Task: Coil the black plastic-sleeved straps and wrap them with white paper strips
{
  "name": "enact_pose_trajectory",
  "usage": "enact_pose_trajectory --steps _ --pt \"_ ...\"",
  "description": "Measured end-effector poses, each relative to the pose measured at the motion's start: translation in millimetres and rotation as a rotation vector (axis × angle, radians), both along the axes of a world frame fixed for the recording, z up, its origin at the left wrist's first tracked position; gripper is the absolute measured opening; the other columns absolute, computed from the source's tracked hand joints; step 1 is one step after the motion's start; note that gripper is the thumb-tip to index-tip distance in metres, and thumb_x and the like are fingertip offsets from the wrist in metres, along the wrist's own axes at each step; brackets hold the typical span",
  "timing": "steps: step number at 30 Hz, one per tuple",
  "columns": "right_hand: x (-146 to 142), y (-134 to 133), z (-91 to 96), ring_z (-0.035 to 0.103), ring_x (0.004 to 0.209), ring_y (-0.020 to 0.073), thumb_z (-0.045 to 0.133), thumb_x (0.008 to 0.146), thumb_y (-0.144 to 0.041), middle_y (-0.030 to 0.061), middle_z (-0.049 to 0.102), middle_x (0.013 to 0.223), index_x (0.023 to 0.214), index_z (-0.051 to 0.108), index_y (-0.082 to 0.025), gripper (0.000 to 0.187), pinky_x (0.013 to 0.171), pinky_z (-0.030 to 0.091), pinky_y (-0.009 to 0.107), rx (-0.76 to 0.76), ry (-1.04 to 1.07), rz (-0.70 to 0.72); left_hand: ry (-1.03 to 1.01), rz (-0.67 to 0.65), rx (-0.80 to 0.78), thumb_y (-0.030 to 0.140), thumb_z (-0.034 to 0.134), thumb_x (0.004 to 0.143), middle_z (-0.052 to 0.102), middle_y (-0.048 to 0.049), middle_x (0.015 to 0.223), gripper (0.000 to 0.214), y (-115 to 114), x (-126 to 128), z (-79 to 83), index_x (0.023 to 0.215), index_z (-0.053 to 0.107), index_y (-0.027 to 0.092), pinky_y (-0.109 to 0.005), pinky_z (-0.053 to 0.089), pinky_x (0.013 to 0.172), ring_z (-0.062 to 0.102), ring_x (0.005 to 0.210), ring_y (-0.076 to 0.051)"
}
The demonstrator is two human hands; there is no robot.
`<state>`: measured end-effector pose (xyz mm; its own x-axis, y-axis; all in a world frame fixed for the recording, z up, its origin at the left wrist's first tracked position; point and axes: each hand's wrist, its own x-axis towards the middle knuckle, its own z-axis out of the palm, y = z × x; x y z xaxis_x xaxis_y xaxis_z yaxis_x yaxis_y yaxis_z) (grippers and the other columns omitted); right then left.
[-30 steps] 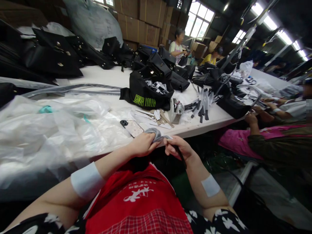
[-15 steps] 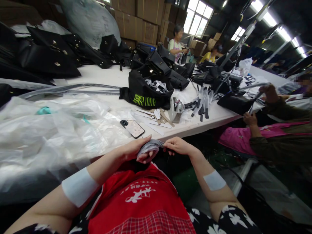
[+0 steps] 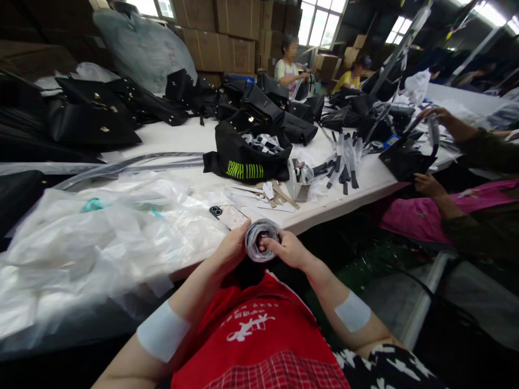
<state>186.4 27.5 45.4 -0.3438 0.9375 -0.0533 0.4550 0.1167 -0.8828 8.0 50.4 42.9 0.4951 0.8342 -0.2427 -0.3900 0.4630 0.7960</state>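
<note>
A coiled strap in clear plastic wrap (image 3: 252, 249) is held in front of my red apron, just off the table's front edge. My left hand (image 3: 235, 243) closes on the coil's left side, its thumb up along the rim. From the right, my right hand (image 3: 290, 249) grips the coil, with its fingers reaching into the centre hole. Some fingertips of both hands are hidden by the roll. Just beyond the left hand lies a phone in a pale case (image 3: 230, 216).
Clear plastic bags (image 3: 121, 232) cover the table's left front. A black cloth bag of wrapped pieces (image 3: 247, 154) stands mid-table, beside cardboard scraps (image 3: 270, 195) and loose straps (image 3: 343, 162). Black handbags (image 3: 263, 102) pile up behind. At right, a co-worker's hands (image 3: 432, 185) handle a black handbag.
The strap's loose end, pinched by my right hand before, now lies against the roll. The coil has turned its round face toward me, and my right fingers have moved into its centre.
</note>
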Motion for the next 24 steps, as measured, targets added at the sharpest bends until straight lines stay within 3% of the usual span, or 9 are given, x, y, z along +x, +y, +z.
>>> enact_pose_trajectory --steps 2,4,6,7,11,13,15,19,24 --pt "12 -1 10.3 0.063 0.074 0.0207 0.057 0.081 -0.06 0.0063 0.071 0.083 0.092 0.069 -0.018 0.045 0.064 0.041 0.026 0.008 -0.304 0.168 0.257 -0.029 0.228 0.056 0.052 0.086 0.072 -0.0074 0.086 0.049 -7 -2 -5.0 0.107 0.065 0.014 -0.03 0.052 0.073 0.066 0.076 -0.019" --pt "16 -5 15.1 0.062 0.071 0.0204 0.061 0.078 -0.057 0.0057 0.071 0.08 0.084 0.072 -0.019 0.04 0.06 0.037 0.025 -0.005 -0.528 0.333 0.478 -0.157 0.475 0.051 0.054 0.086 0.071 -0.0075 0.106 0.046 -18 -1 -9.3 0.119 0.061 0.02 -0.033 0.05 0.087 0.065 0.095 -0.022" --pt "13 -11 14.0 0.061 0.07 0.0197 0.063 0.077 -0.057 0.0064 0.071 0.079 0.08 0.072 -0.018 0.039 0.058 0.035 0.025 -0.017 -0.604 0.369 0.612 -0.235 0.638 0.043 0.054 0.087 0.068 -0.0059 0.117 0.04 -32 4 -14.9 0.12 0.062 0.023 -0.034 0.044 0.098 0.062 0.107 -0.023" --pt "12 -14 11.8 0.06 0.069 0.0192 0.063 0.076 -0.057 0.0067 0.07 0.078 0.079 0.072 -0.017 0.041 0.057 0.034 0.024 -0.024 -0.598 0.352 0.648 -0.212 0.664 0.041 0.053 0.087 0.068 -0.0053 0.119 0.038 -39 6 -18.6 0.119 0.063 0.023 -0.034 0.043 0.101 0.061 0.109 -0.023" --pt "14 -27 -1.1 0.054 0.061 0.0144 0.064 0.075 -0.059 0.0032 0.065 0.072 0.084 0.068 -0.013 0.047 0.054 0.032 0.022 -0.09 -0.411 0.282 0.687 0.066 0.509 0.044 0.046 0.09 0.071 -0.0069 0.111 0.039 -61 6 -36.5 0.109 0.067 0.018 -0.033 0.049 0.092 0.064 0.1 -0.022" --pt "19 -31 -7.8 0.052 0.06 0.0129 0.063 0.078 -0.057 0.0009 0.063 0.07 0.086 0.067 -0.013 0.045 0.054 0.033 0.021 -0.129 -0.303 0.277 0.672 0.118 0.427 0.048 0.044 0.091 0.072 -0.0076 0.103 0.042 -64 2 -42.7 0.104 0.069 0.016 -0.032 0.052 0.086 0.066 0.093 -0.022" --pt "23 -33 -13.5 0.053 0.062 0.0132 0.062 0.08 -0.054 0.0002 0.064 0.072 0.088 0.067 -0.012 0.042 0.056 0.035 0.021 -0.193 -0.217 0.299 0.639 0.053 0.405 0.048 0.044 0.091 0.073 -0.0073 0.099 0.042 -64 -4 -44.5 0.102 0.069 0.016 -0.031 0.052 0.084 0.066 0.09 -0.021" --pt "20 -34 -19.9 0.06 0.075 0.016 0.062 0.082 -0.05 0.0006 0.069 0.084 0.097 0.069 -0.014 0.039 0.065 0.041 0.022 -0.29 -0.136 0.433 0.596 -0.219 0.509 0.043 0.047 0.091 0.072 -0.0052 0.1 0.035 -62 -10 -39.6 0.102 0.069 0.018 -0.028 0.05 0.085 0.065 0.09 -0.019" --pt "13 -21 -21.7 0.06 0.068 0.0149 0.065 0.079 -0.052 -0.0002 0.068 0.074 0.093 0.07 -0.015 0.04 0.062 0.043 0.022 -0.252 -0.235 0.459 0.696 -0.181 0.498 0.039 0.047 0.09 0.073 -0.0047 0.088 0.032 -69 -11 -39.5 0.091 0.071 0.017 -0.027 0.05 0.078 0.065 0.082 -0.019"
